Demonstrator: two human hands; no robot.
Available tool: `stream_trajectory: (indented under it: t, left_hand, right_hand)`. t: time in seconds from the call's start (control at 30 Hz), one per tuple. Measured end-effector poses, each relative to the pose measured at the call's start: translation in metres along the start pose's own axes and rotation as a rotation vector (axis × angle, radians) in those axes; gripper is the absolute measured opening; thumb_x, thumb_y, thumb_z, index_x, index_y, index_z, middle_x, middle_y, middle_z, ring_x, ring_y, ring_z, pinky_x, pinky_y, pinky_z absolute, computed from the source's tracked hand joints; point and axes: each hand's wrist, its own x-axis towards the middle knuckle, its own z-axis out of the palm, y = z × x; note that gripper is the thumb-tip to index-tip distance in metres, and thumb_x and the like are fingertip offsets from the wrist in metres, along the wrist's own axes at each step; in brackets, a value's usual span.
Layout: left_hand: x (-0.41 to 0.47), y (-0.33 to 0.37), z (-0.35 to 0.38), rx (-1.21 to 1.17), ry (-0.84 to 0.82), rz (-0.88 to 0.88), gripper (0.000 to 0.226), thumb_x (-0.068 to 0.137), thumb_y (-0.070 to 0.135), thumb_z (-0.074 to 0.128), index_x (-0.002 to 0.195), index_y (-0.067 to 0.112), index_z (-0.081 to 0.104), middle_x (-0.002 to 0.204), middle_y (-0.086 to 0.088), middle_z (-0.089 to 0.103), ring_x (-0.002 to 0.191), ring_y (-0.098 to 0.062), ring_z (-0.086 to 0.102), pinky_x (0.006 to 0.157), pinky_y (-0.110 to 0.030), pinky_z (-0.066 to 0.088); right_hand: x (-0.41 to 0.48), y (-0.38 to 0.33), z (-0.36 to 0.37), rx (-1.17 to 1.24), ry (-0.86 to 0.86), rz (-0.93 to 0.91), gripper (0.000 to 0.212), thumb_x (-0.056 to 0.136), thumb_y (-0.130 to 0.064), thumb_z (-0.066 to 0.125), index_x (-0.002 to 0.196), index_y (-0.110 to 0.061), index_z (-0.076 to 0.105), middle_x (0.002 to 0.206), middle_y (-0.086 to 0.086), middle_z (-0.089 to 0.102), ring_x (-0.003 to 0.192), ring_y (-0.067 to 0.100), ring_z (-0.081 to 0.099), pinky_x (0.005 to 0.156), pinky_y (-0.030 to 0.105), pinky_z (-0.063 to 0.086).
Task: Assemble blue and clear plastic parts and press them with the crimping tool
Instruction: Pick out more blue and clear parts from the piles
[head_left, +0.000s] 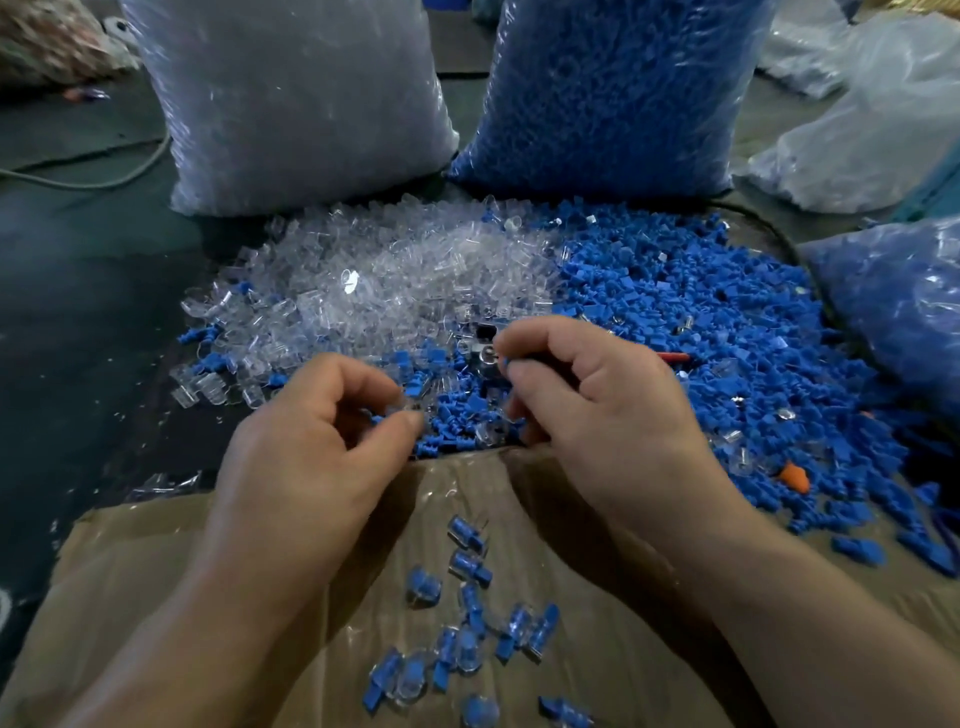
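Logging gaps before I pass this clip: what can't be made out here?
The tool: head view; the right hand covers most of it, only its metal head and a red handle tip show.
The piece pinched by the left hand: head view; blurred and small, so blue-to-clear joining cannot be told.
The clear bag and blue bag: head view; tops cut by the top edge.

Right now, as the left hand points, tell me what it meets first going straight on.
Probably the loose blue parts between the hands: the left hand, pinching a small part, points forward and right. Past them is the right hand gripping the crimping tool; depth unclear.
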Motion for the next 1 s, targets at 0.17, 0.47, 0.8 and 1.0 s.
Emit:
stream_trajectory:
  t: [0.17,0.47,0.8,1.0]
  left_hand:
    - [-0.004,0.005,0.003,-0.327,-0.038,-0.037,0.047,0.053,0.064,0.069,0.091,0.037,0.073,0.070,0.001,0.069,0.053,-0.007,0.060,0.044,-0.019,0.048]
    - [-0.008,0.001,0.011,-0.579,-0.175,-0.171,0.026,0.071,0.026,0.072,0.096,0.025,0.077,0.071,-0.009,0.070,0.060,-0.020,0.067,0.056,-0.033,0.055]
    - [-0.006,0.004,0.010,-0.394,-0.143,-0.156,0.006,0.083,0.029,0.069,0.086,0.033,0.071,0.073,-0.008,0.074,0.055,-0.018,0.069,0.051,-0.024,0.053]
    - [-0.007,0.007,0.010,-0.404,-0.158,-0.112,0.023,0.069,0.041,0.068,0.090,0.033,0.074,0.073,-0.007,0.073,0.061,-0.017,0.070,0.051,-0.023,0.053]
  right_hand:
    - [-0.003,-0.008,-0.009,0.422,-0.104,0.178,0.019,0.100,-0.018,0.053,0.090,-0.028,0.065,0.074,-0.005,0.066,0.059,0.010,0.060,0.051,0.023,0.048]
    - [-0.015,-0.007,-0.001,0.130,-0.188,0.047,0.010,0.094,-0.032,0.061,0.100,-0.039,0.066,0.070,-0.007,0.067,0.060,0.010,0.062,0.055,0.029,0.055]
    - [-0.018,-0.010,0.003,-0.043,-0.132,-0.152,0.011,0.088,-0.028,0.069,0.094,-0.035,0.064,0.081,-0.015,0.067,0.076,0.005,0.066,0.066,0.027,0.056]
    - [-0.017,-0.008,0.008,-0.231,-0.077,-0.335,0.018,0.095,-0.026,0.056,0.110,-0.027,0.067,0.098,-0.012,0.064,0.093,0.005,0.061,0.079,0.024,0.050]
